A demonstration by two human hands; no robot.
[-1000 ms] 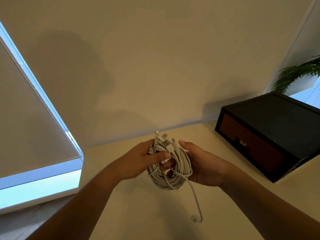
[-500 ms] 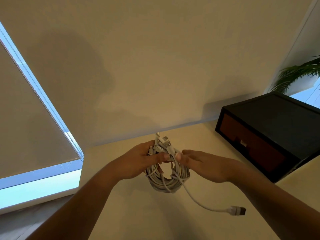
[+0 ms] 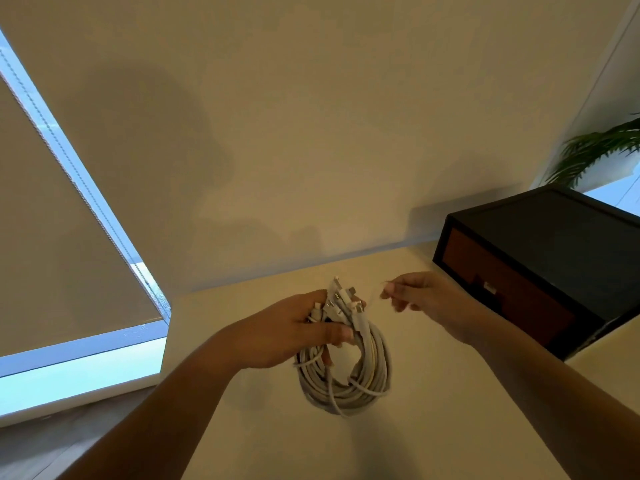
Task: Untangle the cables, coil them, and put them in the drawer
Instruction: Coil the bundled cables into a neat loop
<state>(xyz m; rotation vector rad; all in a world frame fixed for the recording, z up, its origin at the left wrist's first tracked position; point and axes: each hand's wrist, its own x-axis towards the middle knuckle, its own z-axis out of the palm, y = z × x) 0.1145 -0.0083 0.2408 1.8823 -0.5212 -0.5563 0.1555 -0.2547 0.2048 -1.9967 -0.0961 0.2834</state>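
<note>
A bundle of white cables (image 3: 349,379) hangs in a loose coil above the cream table (image 3: 263,438). My left hand (image 3: 291,332) grips the bundle near its top, where several connector ends (image 3: 341,299) stick up. My right hand (image 3: 427,299) is just to the right of those ends and apart from the coil. Its fingers are curled, and its fingertips pinch a thin cable end that shows only as a pale blurred streak. The black drawer box (image 3: 561,244) stands at the right, with its reddish-brown drawer front (image 3: 498,292) closed.
The wall rises right behind the table. A window with a lowered blind (image 3: 52,237) is at the left, beside the table's left edge. A green plant (image 3: 599,147) stands behind the drawer box.
My right hand has left the coil and moved up and to the right. The loose end with the plug that swung out below the coil is gone from there. My left hand still grips the bundle.
</note>
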